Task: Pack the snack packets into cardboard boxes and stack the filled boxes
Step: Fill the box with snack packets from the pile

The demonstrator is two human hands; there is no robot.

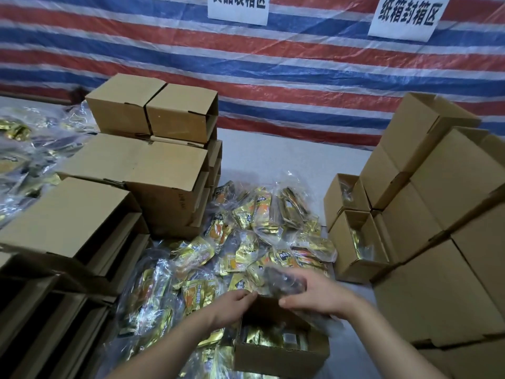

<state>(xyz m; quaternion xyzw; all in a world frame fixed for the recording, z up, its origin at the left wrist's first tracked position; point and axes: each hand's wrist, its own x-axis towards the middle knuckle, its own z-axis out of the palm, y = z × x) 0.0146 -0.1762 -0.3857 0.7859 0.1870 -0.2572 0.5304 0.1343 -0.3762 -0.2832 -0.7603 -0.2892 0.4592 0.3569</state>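
A head-worn camera looks down at a white work surface [287, 157] covered with a loose heap of gold and orange snack packets [246, 242] in clear plastic bags. At the bottom centre sits a small open cardboard box [281, 354], already holding some gold packets. Two bare forearms reach in from the lower edge. The right hand [314, 294] hovers just above the box's far edge, its fingers curled around a blurred, dark clear-wrapped packet [287, 280]. The left hand [232, 305] is just beside it, at the box's left rim, fingers bent toward the same packet; whether it actually grips anything cannot be told because of motion blur. On the left stand stacks of closed cardboard boxes [131, 165], stepped in height. On the right rises another stack of boxes [437, 214], and in front of it two small open boxes [358, 242] sit with packets inside. More bagged packets [24, 149] lie at the far left. Behind everything hangs a red, white and blue striped tarpaulin [300, 64] with two white paper signs [404, 15] bearing black Chinese characters.
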